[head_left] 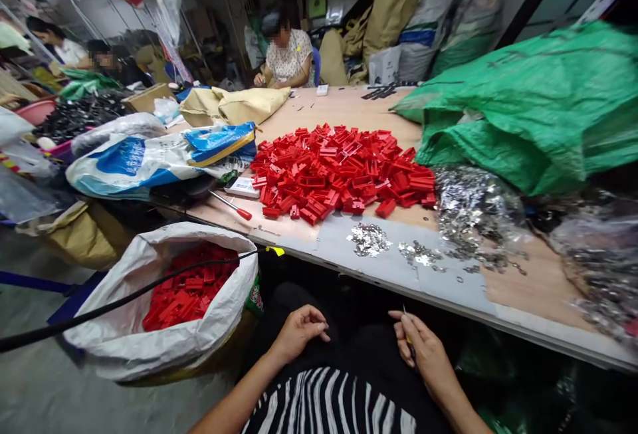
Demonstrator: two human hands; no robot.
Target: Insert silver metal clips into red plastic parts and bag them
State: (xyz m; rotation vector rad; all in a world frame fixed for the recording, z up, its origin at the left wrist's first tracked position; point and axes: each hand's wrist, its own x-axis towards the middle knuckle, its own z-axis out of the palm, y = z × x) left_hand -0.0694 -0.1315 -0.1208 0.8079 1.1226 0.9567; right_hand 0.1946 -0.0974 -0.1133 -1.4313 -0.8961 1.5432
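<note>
My left hand [298, 331] rests over my lap below the table edge, fingers curled together in a pinch; what it holds, if anything, is too small to see. My right hand [421, 347] is closed round a thin tool [406, 327] with a fine metal tip pointing up. On the table above lies a big heap of red plastic parts [343, 171]. Small piles of shiny metal pieces [369, 239] lie near the front edge.
A white sack [129, 347] of red parts stands on the floor at my left, a black cable [124, 301] crossing it. A red-handled screwdriver [232, 206], green plastic bag [528, 108] and bags of metal pieces [593, 268] lie on the wooden table [538, 284]. Other people sit at the far end.
</note>
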